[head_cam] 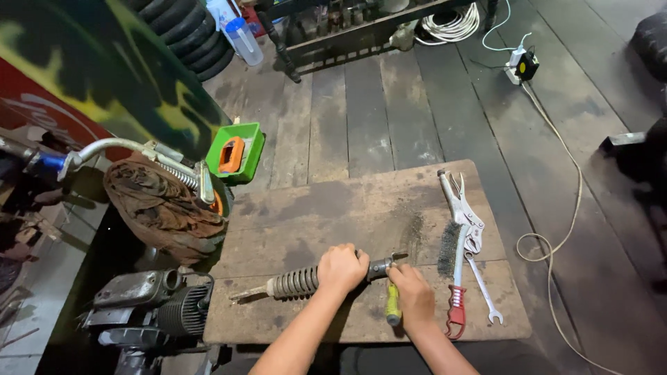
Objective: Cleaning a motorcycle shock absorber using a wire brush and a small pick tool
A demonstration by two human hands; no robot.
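Note:
A grey shock absorber with a coil spring (295, 282) lies across a worn wooden board (347, 208). My left hand (342, 267) is wrapped around its middle, pinning it to the board. My right hand (413, 295) grips a tool with a yellow-green handle (393, 309), its tip against the shock's right end (383, 266). The tip itself is hidden by my fingers.
Right of my hands lie a wire brush with a red handle (455, 278), locking pliers (458, 201) and a spanner (484, 292). A green tray (236, 153) and a rag-covered tyre (163, 208) sit left. A small engine (160, 305) is at lower left; a cable (556, 236) runs right.

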